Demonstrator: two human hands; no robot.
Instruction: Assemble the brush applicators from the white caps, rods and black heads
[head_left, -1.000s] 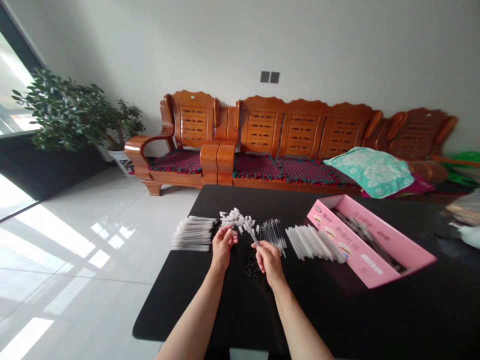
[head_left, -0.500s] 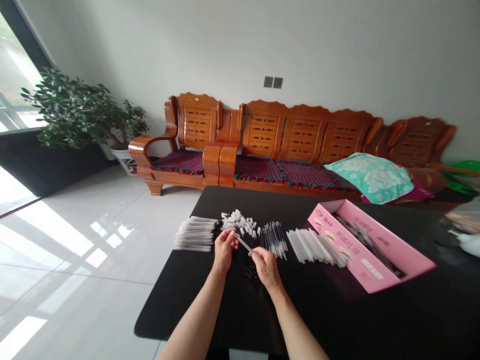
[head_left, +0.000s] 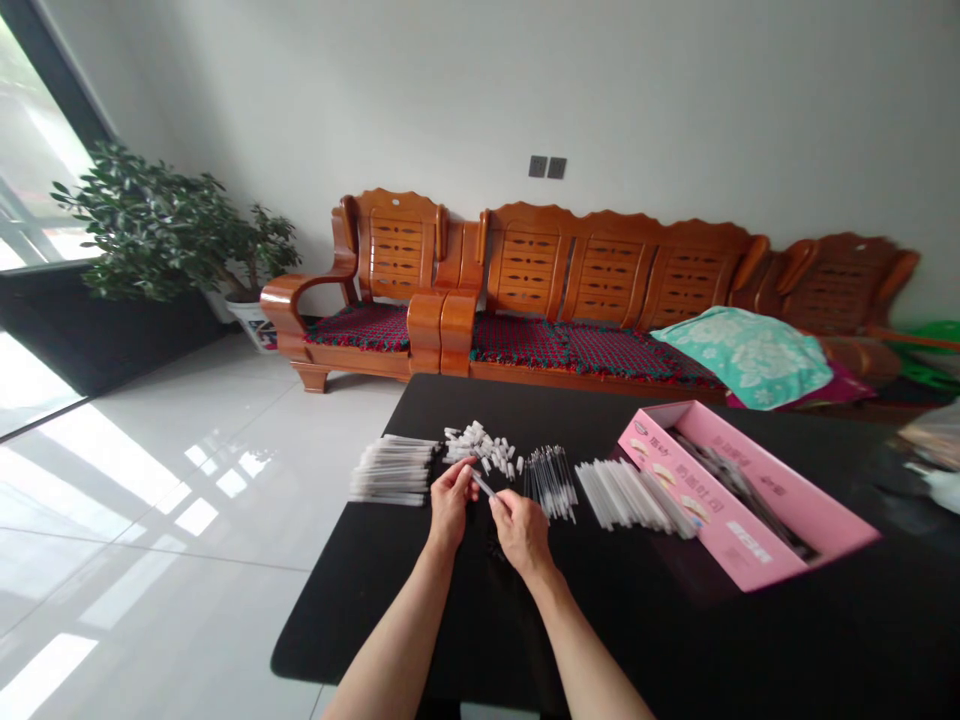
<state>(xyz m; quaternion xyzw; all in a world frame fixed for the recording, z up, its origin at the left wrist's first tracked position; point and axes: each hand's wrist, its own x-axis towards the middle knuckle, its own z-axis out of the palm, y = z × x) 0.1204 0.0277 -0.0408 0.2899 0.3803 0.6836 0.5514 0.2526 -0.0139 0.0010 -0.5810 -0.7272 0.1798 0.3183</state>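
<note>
Both hands meet over the table around a slim, translucent pen barrel (head_left: 484, 486). My left hand (head_left: 448, 508) pinches its upper left end, where fingers hide the tip. My right hand (head_left: 522, 532) grips the other end between thumb and fingers. Behind my left hand lies a loose pile of small white pen caps (head_left: 474, 438). To its left is a stack of whitish pens (head_left: 394, 472) with dark ends. Right of my right hand are thin dark pen refills (head_left: 550, 480) and a row of empty-looking translucent tubes (head_left: 630, 495). Small black parts (head_left: 493, 543) are partly hidden beneath my right hand.
A long pink box (head_left: 712, 500) with dark items inside stands on the right of the black table (head_left: 360, 610). Wooden benches (head_left: 585, 270) line the wall behind, with a turquoise cloth (head_left: 750, 355). Plastic bags (head_left: 934, 470) lie at the far right.
My right hand has slid a little left along the pen barrel, closer to my left hand, so less of the barrel shows between them. The black parts are now more covered.
</note>
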